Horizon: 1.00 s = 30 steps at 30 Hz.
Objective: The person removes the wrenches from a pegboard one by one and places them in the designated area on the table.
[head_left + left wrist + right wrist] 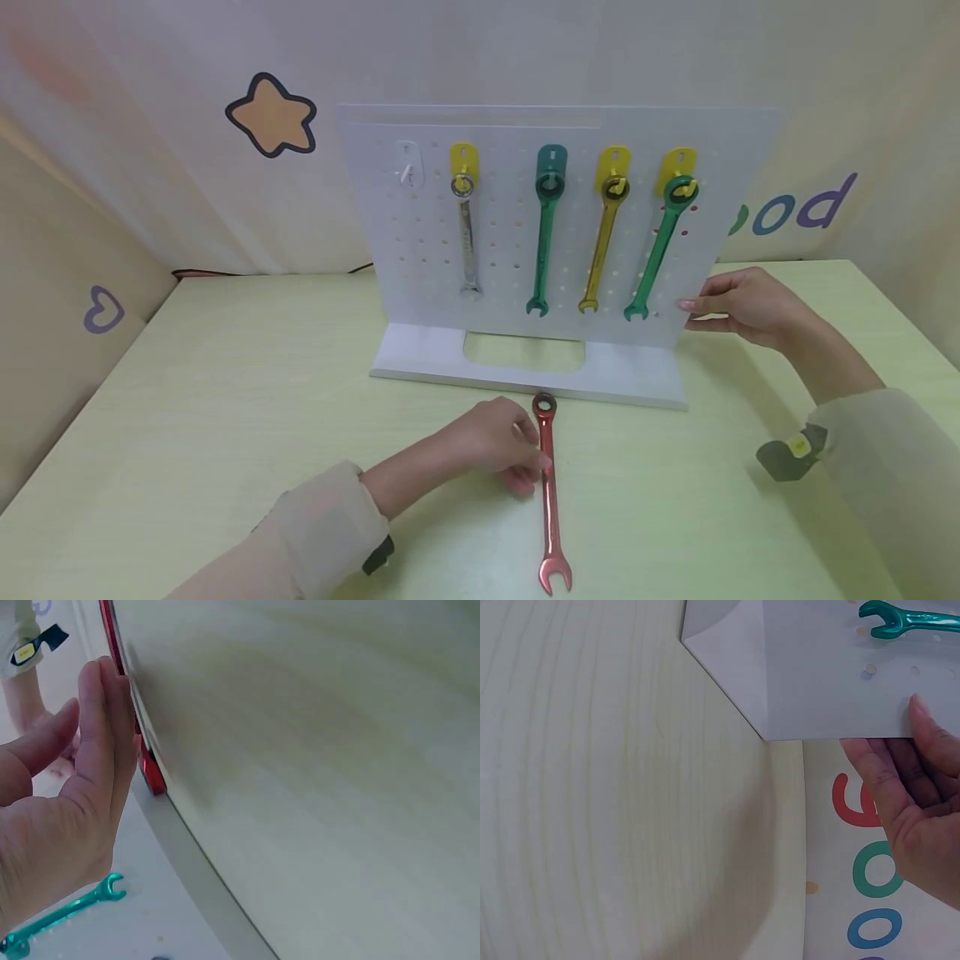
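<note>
- A red wrench (550, 492) with a glossy metallic finish is lying flat on the pale green table (225, 417), just in front of the pegboard's base.
- Its long axis is running nearly straight away from the person: the closed ring end is pointing toward the board, the open forked end toward the near table edge.
- The left hand (498, 443) is resting beside the wrench's upper shaft, fingers curling in with the fingertips touching the handle; whether they are actually pinching it is not clear.
- The right hand (738, 304) is holding the right edge of the white pegboard (420, 250), thumb on the front face and fingers curling behind.
- The pegboard is standing upright on a flat white foot, its face dotted with small round holes.
- Four slim wrenches are hanging by their ring ends from plastic hooks: silver wrench (467, 237), dark green wrench (544, 242), yellow wrench (603, 242) and another green wrench (660, 250) tilting sideways.
- An empty white hook (408, 171) is sitting at the far left.
</note>
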Tool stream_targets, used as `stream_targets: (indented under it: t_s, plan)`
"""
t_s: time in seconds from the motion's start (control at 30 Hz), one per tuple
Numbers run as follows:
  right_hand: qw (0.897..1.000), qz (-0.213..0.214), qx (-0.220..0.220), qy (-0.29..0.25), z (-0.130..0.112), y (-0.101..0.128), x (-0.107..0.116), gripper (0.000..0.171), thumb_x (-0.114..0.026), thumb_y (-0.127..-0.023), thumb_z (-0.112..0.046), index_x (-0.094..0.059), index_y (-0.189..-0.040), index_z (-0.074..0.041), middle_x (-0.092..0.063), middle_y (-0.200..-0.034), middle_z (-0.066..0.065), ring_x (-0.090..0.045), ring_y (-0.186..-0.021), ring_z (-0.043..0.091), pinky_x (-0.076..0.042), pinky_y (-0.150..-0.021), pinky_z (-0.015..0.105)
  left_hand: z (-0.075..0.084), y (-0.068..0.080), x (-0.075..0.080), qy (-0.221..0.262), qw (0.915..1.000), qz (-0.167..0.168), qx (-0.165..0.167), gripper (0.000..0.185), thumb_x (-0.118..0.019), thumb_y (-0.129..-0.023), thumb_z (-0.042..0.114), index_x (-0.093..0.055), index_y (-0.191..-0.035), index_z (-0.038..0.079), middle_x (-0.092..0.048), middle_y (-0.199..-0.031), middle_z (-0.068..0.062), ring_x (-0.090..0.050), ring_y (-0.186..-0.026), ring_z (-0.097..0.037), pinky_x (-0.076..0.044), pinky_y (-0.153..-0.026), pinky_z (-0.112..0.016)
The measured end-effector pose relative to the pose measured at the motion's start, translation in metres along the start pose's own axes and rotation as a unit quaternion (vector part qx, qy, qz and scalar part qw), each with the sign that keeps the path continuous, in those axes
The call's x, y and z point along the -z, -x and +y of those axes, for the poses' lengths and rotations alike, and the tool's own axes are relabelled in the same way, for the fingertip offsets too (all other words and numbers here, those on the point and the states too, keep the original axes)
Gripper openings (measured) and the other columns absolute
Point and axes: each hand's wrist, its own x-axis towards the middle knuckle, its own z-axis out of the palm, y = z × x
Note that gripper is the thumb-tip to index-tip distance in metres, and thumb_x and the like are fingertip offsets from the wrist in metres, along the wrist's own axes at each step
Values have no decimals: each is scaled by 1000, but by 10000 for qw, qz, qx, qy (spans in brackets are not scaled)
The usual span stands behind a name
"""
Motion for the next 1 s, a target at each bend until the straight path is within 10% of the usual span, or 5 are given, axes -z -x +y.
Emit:
stream_targets:
  t_s: [0.4, 1.0]
  plan:
    - [10000, -26, 50, 14, 0, 0, -1, 11, -72, -78, -11, -72, -82, -21, -66, -90, -6, -64, -83, 13, -51, -80, 37, 6, -6, 28, 559, 9963, -122, -639, 39, -70, -80, 9, -51, -113, 0, -64, -85, -14, -65, -75, -27, -56, -66, -33]
    - [10000, -50, 49, -3, 1, -1, 0, 15, -67, -82, -6, -73, -83, -20, -66, -89, -6, -64, -82, 13, -52, -78, 35, 17, -16, 73, 486, 9870, 1099, -1070, 41, -65, -85, 15, -50, -121, 2, -60, -102, -12, -60, -97, -29, -53, -79, -33]
